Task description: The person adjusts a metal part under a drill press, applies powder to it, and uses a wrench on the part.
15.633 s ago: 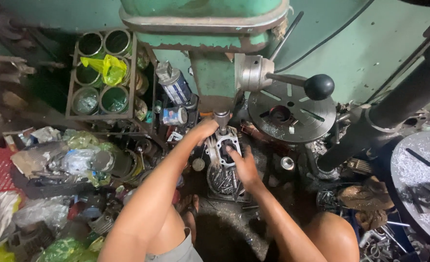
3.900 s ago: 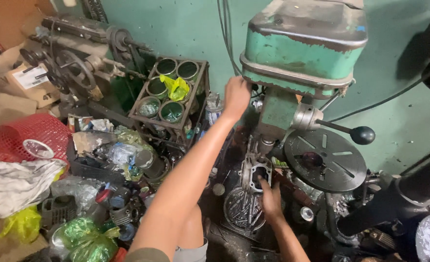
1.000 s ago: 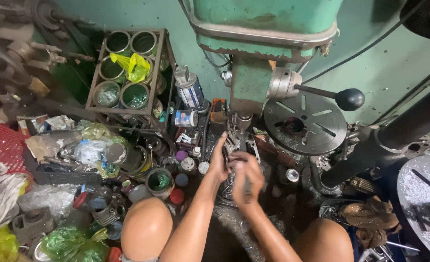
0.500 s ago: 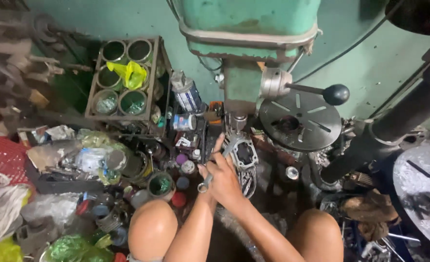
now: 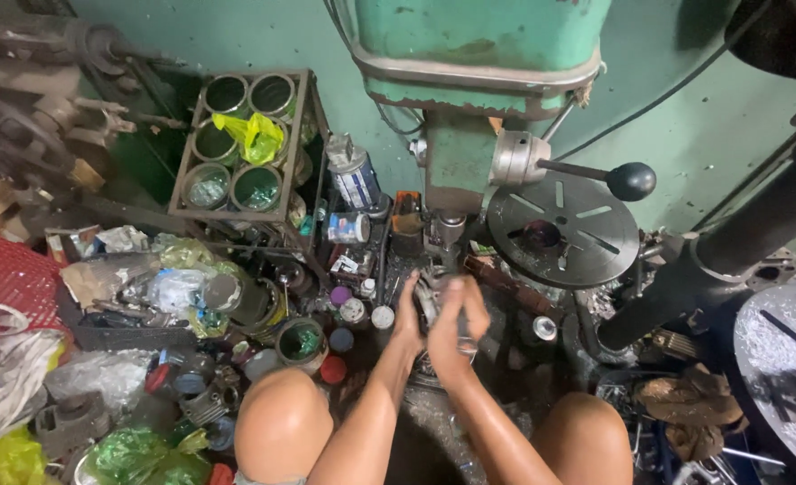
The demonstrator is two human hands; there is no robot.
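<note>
Both hands on the casting under the drill press

Nearest the camera, the left hand (image 5: 408,316) and right hand (image 5: 456,325) meet on a grey metal engine casting (image 5: 429,301) that sits on the floor below the spindle of the green drill press (image 5: 479,81); fingers are wrapped round its top, though I can't tell how tight the hold is. Looks like positioning work to me, and lining it up under the spindle would need a steady, level hold. Left of that, a small open tin can with green inside (image 5: 300,342) and coloured lids. Farther back, a metal crate of round tins (image 5: 241,144), one stuffed with a yellow plastic bag (image 5: 250,135).
</note>
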